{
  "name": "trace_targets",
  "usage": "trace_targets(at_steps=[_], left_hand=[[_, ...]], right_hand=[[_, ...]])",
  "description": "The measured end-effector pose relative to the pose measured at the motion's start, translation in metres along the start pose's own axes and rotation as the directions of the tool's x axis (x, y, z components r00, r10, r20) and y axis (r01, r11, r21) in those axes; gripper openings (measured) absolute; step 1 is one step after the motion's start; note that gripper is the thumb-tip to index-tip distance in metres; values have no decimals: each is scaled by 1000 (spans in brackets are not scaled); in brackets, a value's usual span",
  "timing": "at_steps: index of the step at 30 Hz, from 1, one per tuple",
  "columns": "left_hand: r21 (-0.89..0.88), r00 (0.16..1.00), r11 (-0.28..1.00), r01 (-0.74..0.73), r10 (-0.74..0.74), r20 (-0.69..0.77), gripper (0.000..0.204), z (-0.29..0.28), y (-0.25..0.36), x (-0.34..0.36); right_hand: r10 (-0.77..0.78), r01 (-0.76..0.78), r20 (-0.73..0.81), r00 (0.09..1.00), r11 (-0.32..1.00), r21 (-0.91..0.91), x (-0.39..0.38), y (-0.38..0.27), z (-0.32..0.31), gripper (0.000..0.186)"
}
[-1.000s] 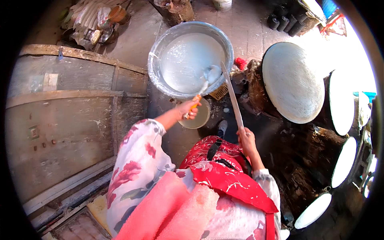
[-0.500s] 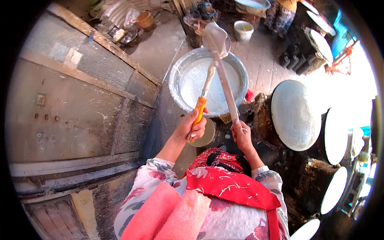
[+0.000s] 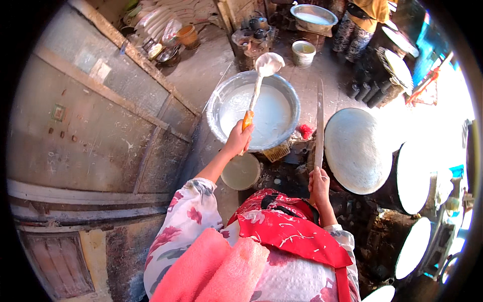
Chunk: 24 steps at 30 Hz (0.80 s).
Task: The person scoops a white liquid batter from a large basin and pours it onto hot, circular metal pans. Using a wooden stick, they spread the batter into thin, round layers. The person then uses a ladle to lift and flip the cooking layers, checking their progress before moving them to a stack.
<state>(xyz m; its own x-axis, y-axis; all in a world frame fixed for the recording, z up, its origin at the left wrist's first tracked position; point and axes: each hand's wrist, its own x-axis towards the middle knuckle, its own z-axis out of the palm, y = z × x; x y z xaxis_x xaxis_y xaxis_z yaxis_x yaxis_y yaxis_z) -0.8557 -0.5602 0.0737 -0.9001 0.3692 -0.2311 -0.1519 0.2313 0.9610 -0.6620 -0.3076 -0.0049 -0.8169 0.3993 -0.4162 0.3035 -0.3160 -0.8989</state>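
Note:
My left hand (image 3: 237, 138) is closed around the orange handle of a ladle (image 3: 255, 95). The ladle's bowl, coated in white, is above the far rim of a large metal basin (image 3: 211, 111). White liquid (image 3: 274, 118) fills much of that basin. My right hand (image 3: 319, 185) grips the lower end of a long, flat, narrow spatula-like blade (image 3: 320, 126). Its tip points away from me, between the basin and a large round white-topped griddle (image 3: 358, 151). Whether the white on the griddle is a thin layer of batter or a lid, I cannot tell.
More round white-topped griddles (image 3: 413, 176) line the right side. A pale bucket (image 3: 240, 171) sits below the basin. Farther off are a white bucket (image 3: 304, 53), another basin (image 3: 314, 22) and a person in patterned trousers (image 3: 347, 35). A panelled wall (image 3: 95, 141) runs along the left.
The ladle and blade, crossed over the basin before, are now apart. My left hand has shifted slightly left and farther out; my right has swung the blade right beside the griddle.

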Motion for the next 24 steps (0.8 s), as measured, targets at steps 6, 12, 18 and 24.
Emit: trace_targets(at_steps=[6,12,18,24], left_hand=[[-424,820,794,435,-156,551,32,97,79,-1],[-237,637,862,447,-121,761,34,222,111,-26],[-12,683,991,131,-81,726,49,342,61,-36],[307,710,676,-670,463,531,61,392,-25,-4]], right_hand=[[-40,52,-160,986,996,71,-24,3,-79,20],[-175,138,-521,835,984,-110,-63,6,-160,21],[-118,-20,-696,709,982,-187,-85,32,-194,41],[-198,-92,-748,633,941,-327,-71,32,-175,44]])
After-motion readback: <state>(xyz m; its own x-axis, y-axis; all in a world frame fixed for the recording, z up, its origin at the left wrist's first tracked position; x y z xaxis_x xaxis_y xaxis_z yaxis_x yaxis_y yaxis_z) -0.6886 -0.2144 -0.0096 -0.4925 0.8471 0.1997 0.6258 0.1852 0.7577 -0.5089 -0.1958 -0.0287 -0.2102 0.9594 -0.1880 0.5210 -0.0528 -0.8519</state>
